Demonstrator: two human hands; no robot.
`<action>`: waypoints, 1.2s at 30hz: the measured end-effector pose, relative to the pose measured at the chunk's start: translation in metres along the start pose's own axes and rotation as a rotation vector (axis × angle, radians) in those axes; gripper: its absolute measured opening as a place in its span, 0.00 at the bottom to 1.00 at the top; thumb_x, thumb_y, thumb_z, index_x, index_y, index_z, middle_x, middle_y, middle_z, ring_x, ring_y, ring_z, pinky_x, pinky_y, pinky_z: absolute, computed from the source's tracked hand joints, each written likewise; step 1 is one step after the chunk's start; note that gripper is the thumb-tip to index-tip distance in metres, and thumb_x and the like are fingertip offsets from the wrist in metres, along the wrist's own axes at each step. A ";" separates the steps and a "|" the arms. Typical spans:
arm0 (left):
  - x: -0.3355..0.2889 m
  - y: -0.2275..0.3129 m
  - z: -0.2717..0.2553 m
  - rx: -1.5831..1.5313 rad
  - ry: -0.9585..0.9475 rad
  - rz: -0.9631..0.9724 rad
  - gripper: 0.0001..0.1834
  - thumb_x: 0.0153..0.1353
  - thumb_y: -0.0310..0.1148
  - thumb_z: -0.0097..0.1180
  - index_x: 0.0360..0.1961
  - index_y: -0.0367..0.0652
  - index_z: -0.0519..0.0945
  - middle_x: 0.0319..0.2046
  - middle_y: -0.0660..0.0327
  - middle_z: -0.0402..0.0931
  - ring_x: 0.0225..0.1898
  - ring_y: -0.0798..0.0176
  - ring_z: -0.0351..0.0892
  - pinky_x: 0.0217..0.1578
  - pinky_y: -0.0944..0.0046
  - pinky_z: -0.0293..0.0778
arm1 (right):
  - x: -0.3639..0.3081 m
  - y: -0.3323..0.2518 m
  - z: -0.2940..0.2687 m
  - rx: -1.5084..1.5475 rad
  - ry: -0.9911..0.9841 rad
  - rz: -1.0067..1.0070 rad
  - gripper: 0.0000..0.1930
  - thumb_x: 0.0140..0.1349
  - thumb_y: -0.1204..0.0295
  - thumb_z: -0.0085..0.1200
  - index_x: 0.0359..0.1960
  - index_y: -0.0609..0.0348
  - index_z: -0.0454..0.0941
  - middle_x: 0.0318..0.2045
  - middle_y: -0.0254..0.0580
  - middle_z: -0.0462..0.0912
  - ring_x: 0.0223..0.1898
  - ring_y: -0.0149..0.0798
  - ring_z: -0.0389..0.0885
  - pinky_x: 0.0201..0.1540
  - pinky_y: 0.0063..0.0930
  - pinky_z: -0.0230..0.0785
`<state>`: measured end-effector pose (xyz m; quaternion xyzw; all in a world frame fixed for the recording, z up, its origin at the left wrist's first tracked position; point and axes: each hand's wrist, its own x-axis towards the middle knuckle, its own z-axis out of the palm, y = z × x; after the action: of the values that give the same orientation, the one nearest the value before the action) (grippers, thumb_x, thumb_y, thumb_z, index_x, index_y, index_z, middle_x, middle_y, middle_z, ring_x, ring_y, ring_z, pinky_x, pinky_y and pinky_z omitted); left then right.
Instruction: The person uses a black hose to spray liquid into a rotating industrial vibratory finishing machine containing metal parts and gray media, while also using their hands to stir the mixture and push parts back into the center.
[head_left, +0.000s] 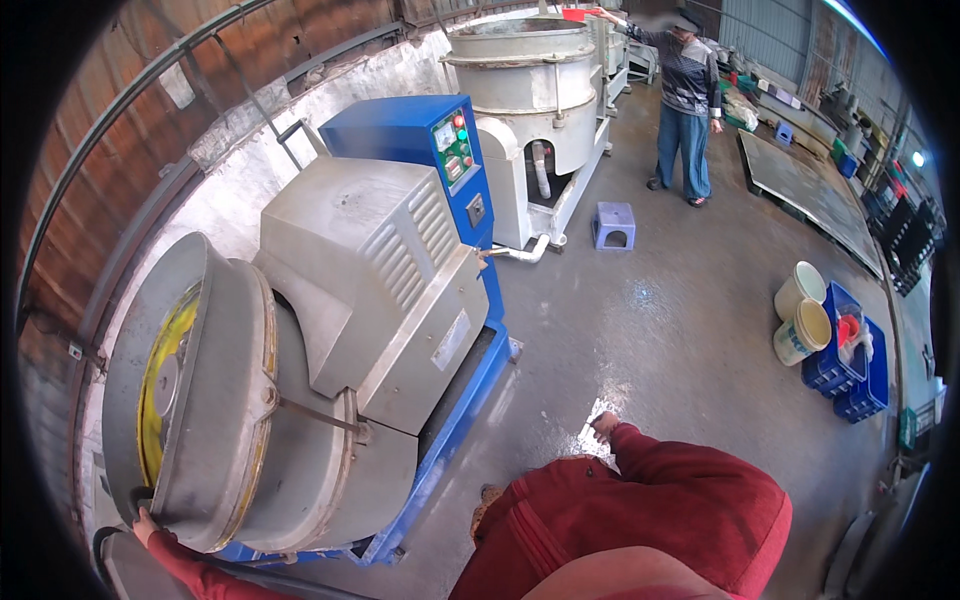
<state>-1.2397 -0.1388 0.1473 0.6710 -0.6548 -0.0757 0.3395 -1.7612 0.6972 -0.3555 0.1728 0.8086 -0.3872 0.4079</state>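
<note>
A big round metal drum [225, 400] lies tilted on its side at the left, with a yellow, wet-looking inside [165, 375] and a round hub. My left hand [147, 526] is at its lower rim, fingers curled beside a dark, hose-like piece [141, 496]. Whether the fingers grip that piece or the rim is hidden. My right hand [604, 426] hangs out in front of my body over the wet floor, its fingers drawn together. Something small and dark shows at the fingertips, too small to name. Red sleeves cover both my arms.
The drum joins a grey metal housing [350, 220] on a blue base, beside a blue control cabinet [400, 125]. Beyond stand a second large drum [520, 75], a purple stool [613, 226] and a person [688, 100]. Buckets [801, 332] and blue crates [862, 375] stand right.
</note>
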 end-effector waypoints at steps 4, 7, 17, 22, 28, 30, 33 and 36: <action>0.014 -0.013 0.001 0.067 0.074 -0.015 0.37 0.57 0.54 0.54 0.54 0.29 0.71 0.47 0.43 0.76 0.42 0.47 0.77 0.43 0.54 0.73 | -0.008 0.002 0.002 0.086 -0.006 0.028 0.11 0.62 0.71 0.48 0.42 0.61 0.79 0.25 0.49 0.82 0.17 0.41 0.79 0.16 0.34 0.71; 0.021 -0.018 0.002 0.064 0.073 -0.026 0.36 0.57 0.54 0.54 0.53 0.29 0.71 0.46 0.43 0.76 0.40 0.48 0.78 0.40 0.54 0.73 | -0.004 0.014 0.001 0.102 -0.003 0.027 0.11 0.62 0.70 0.47 0.41 0.63 0.78 0.25 0.50 0.82 0.18 0.43 0.80 0.16 0.35 0.72; 0.032 -0.043 0.016 0.025 0.028 -0.049 0.35 0.58 0.55 0.54 0.50 0.30 0.73 0.40 0.45 0.78 0.32 0.51 0.78 0.31 0.53 0.74 | -0.008 0.028 -0.010 0.006 0.020 0.010 0.13 0.58 0.71 0.44 0.37 0.63 0.80 0.26 0.49 0.84 0.18 0.41 0.82 0.18 0.35 0.76; -0.001 -0.037 0.016 -0.438 -0.169 0.162 0.36 0.60 0.54 0.53 0.51 0.27 0.74 0.41 0.46 0.79 0.37 0.54 0.81 0.38 0.57 0.77 | 0.009 0.019 0.020 0.007 -0.066 0.002 0.11 0.60 0.71 0.46 0.34 0.62 0.80 0.19 0.44 0.80 0.13 0.38 0.76 0.14 0.33 0.69; -0.093 0.088 -0.026 -0.017 -0.034 -0.066 0.39 0.50 0.62 0.58 0.50 0.36 0.77 0.33 0.51 0.78 0.36 0.58 0.77 0.36 0.57 0.74 | 0.068 0.045 0.052 -0.206 -0.214 -0.082 0.11 0.59 0.65 0.50 0.32 0.60 0.80 0.23 0.42 0.81 0.21 0.35 0.79 0.21 0.33 0.71; -0.095 0.101 -0.031 0.060 0.012 -0.057 0.41 0.51 0.57 0.57 0.59 0.38 0.68 0.29 0.52 0.77 0.27 0.57 0.75 0.28 0.55 0.74 | 0.103 0.076 0.053 -0.292 -0.255 -0.190 0.12 0.57 0.65 0.53 0.36 0.60 0.80 0.24 0.40 0.82 0.22 0.34 0.79 0.21 0.32 0.70; -0.128 0.090 -0.036 -0.160 0.089 -0.125 0.40 0.54 0.46 0.57 0.65 0.39 0.60 0.17 0.58 0.68 0.11 0.62 0.67 0.12 0.59 0.68 | 0.056 0.029 0.068 -0.250 -0.156 -0.287 0.15 0.57 0.75 0.49 0.46 0.67 0.76 0.30 0.50 0.82 0.21 0.40 0.80 0.23 0.35 0.71; -0.156 0.106 -0.033 -0.259 0.049 -0.165 0.38 0.56 0.44 0.55 0.65 0.40 0.58 0.15 0.62 0.64 0.09 0.64 0.63 0.09 0.60 0.65 | 0.011 -0.055 0.080 -0.228 0.696 -0.760 0.21 0.61 0.80 0.41 0.57 0.66 0.69 0.43 0.59 0.79 0.43 0.47 0.80 0.46 0.38 0.70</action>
<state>-1.3303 0.0277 0.1772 0.6748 -0.5736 -0.1707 0.4319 -1.7584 0.6007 -0.3669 -0.0595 0.9388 -0.3372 -0.0375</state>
